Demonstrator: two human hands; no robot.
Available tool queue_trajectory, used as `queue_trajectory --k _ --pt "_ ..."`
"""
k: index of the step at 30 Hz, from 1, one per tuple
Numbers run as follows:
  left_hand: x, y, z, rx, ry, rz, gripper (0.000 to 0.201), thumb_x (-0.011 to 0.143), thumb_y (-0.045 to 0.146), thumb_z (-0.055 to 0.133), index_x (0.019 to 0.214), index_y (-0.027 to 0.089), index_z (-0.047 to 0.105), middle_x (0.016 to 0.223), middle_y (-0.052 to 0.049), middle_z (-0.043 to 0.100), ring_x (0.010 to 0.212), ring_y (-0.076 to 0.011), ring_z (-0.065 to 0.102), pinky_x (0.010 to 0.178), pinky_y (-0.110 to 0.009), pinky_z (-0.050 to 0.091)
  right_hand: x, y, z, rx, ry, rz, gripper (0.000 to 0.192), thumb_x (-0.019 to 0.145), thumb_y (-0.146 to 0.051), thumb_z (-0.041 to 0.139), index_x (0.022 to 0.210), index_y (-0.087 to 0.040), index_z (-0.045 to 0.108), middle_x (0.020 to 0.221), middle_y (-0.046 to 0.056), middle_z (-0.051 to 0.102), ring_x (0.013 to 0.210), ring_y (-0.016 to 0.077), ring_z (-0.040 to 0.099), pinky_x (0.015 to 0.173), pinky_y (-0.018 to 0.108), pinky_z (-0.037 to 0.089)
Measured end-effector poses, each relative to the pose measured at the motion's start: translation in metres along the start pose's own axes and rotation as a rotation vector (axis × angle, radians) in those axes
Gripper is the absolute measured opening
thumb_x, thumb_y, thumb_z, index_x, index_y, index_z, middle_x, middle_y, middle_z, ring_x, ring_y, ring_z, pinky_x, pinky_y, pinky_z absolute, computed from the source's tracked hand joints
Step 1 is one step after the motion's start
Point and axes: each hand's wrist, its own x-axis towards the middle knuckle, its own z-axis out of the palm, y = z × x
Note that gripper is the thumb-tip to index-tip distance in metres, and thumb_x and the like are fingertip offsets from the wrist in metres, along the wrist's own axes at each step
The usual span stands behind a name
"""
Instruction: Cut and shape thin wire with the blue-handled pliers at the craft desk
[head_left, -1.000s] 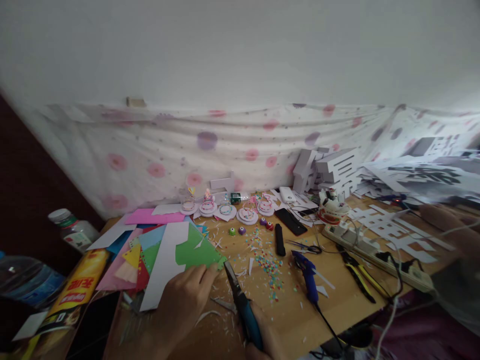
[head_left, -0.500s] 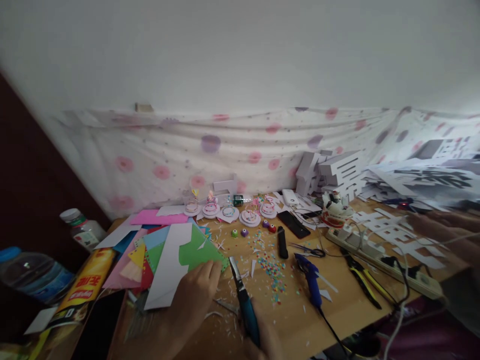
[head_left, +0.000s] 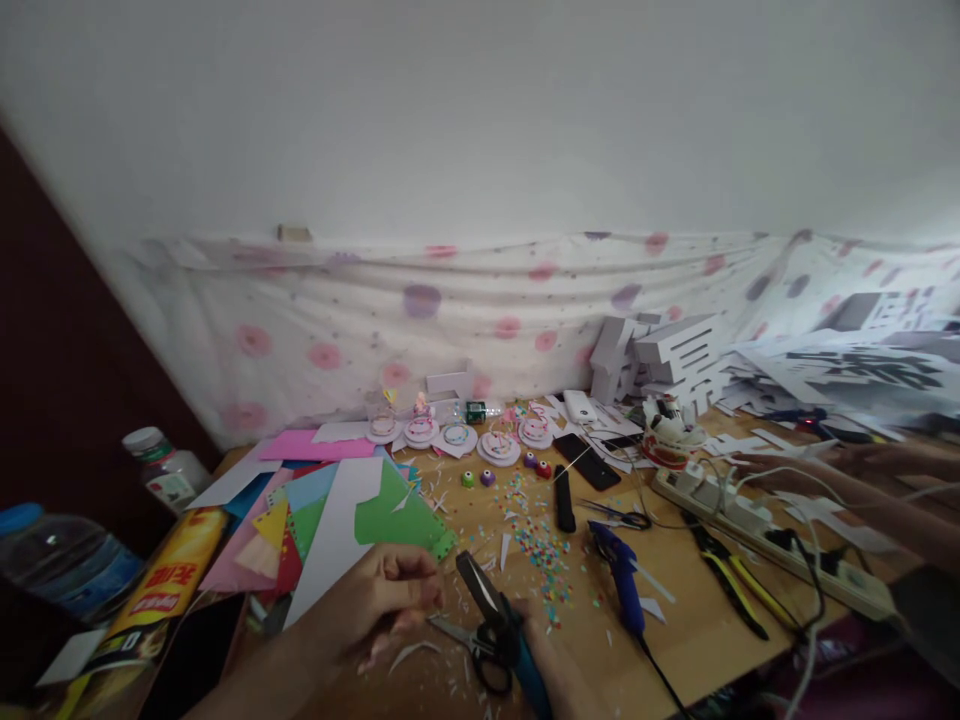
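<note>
Head view. Left hand [head_left: 379, 600] at the near edge of the wooden table [head_left: 697, 640], fingers curled together, tips pinched; whether anything sits between them cannot be told. It lies just below the green paper sheet [head_left: 397, 520], which rests on the table atop one white sheet [head_left: 334, 540] and a fan of coloured papers [head_left: 277, 515].

Right hand [head_left: 551, 665] mostly cut off at the bottom edge, fingers closed round the blue handle of one pair of scissors [head_left: 491, 615], blades parted and pointing up-left toward the green sheet's corner.

Counts on the table: one blue glue gun [head_left: 619, 565], just right of the scissors. One patch of confetti [head_left: 536, 535] between them. Four small paper punches [head_left: 501, 470] in a loose row. Five round white discs [head_left: 454, 436] along the back. One black phone [head_left: 589, 462]. One power strip [head_left: 765, 525]. One yellow-handled pliers [head_left: 731, 575]. Two bottles [head_left: 161, 465] at far left.

Another person's hand [head_left: 795, 470] reaches in from the right above the power strip.
</note>
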Motion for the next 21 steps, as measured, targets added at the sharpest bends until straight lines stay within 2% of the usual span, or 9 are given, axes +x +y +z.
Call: queue_trajectory --k 2,4,6,8,10,12,15,18,21 --pt "-0.004 -0.005 0.006 -0.202 -0.15 -0.136 0.048 0.054 0.052 0.088 0.07 0.02 0.056 0.039 0.012 0.039 0.028 -0.002 0.018 0.025 -0.016 0.012 -0.003 0.005 -0.011 -0.059 -0.049 -0.04 0.059 0.076 -0.009 0.062 0.134 -0.023 0.063 0.146 0.013 0.058 0.132 0.0337 0.057 0.107 0.04 0.049" --pt "-0.008 -0.011 0.013 -0.301 -0.275 -0.238 0.048 0.053 0.048 0.09 0.07 0.02 0.055 0.039 0.013 0.038 0.028 -0.0022 0.017 0.025 -0.016 0.014 -0.006 0.01 -0.015 -0.126 -0.089 -0.09 0.059 0.075 -0.006 0.06 0.132 -0.019 0.063 0.151 0.015 0.053 0.137 0.0333 0.052 0.11 0.042 0.047" --pt "-0.011 -0.015 0.018 -0.321 -0.294 -0.219 0.047 0.059 0.05 0.088 0.073 0.02 0.055 0.042 0.014 0.037 0.029 -0.0017 0.016 0.026 -0.015 0.014 -0.008 0.012 -0.014 -0.156 -0.078 -0.136 0.058 0.076 -0.005 0.057 0.132 -0.017 0.061 0.152 0.017 0.051 0.139 0.032 0.05 0.111 0.043 0.046" --pt "-0.011 -0.016 0.018 -0.316 -0.258 -0.125 0.049 0.063 0.057 0.085 0.077 0.02 0.056 0.041 0.015 0.035 0.028 -0.0013 0.016 0.027 -0.015 0.014 -0.008 0.009 -0.01 -0.13 -0.031 -0.142 0.059 0.081 -0.005 0.055 0.139 -0.017 0.055 0.15 0.017 0.053 0.139 0.0301 0.05 0.113 0.044 0.044" --pt "-0.009 -0.013 0.012 -0.19 -0.188 -0.007 0.052 0.066 0.063 0.08 0.082 0.019 0.058 0.039 0.015 0.037 0.026 -0.0021 0.021 0.028 -0.016 0.015 -0.008 0.003 -0.007 -0.077 0.028 -0.104 0.058 0.087 -0.01 0.053 0.144 -0.017 0.049 0.149 0.017 0.054 0.136 0.029 0.053 0.112 0.042 0.045" --pt "-0.008 -0.008 0.005 0.075 -0.073 0.066 0.05 0.074 0.064 0.073 0.086 0.018 0.059 0.039 0.012 0.044 0.028 -0.0044 0.03 0.031 -0.016 0.022 -0.008 -0.001 -0.004 -0.03 0.074 -0.051 0.055 0.09 -0.015 0.052 0.145 -0.018 0.049 0.147 0.016 0.056 0.134 0.0296 0.055 0.111 0.041 0.046" --pt "-0.011 -0.004 -0.003 0.593 0.216 0.23 0.029 0.09 0.048 0.06 0.088 0.019 0.061 0.051 0.007 0.061 0.041 -0.0086 0.052 0.043 -0.018 0.039 -0.011 0.002 0.002 0.035 0.115 0.015 0.052 0.091 -0.022 0.054 0.143 -0.019 0.054 0.144 0.015 0.059 0.133 0.0322 0.056 0.112 0.045 0.044" --pt "-0.016 -0.008 -0.004 1.093 0.476 0.622 0.018 0.096 0.032 0.053 0.09 0.021 0.066 0.071 0.002 0.073 0.062 -0.0134 0.068 0.059 -0.023 0.049 -0.015 0.013 0.011 0.067 0.128 0.086 0.054 0.09 -0.028 0.057 0.143 -0.017 0.056 0.143 0.015 0.06 0.135 0.0337 0.054 0.114 0.049 0.04" --pt "-0.018 -0.015 -0.001 1.461 0.628 0.959 0.032 0.102 0.023 0.038 0.091 0.019 0.067 0.08 -0.003 0.075 0.069 -0.0167 0.072 0.061 -0.026 0.054 -0.02 0.019 0.017 0.079 0.125 0.166 0.055 0.089 -0.028 0.057 0.144 -0.017 0.056 0.146 0.015 0.058 0.139 0.0331 0.049 0.116 0.049 0.038"
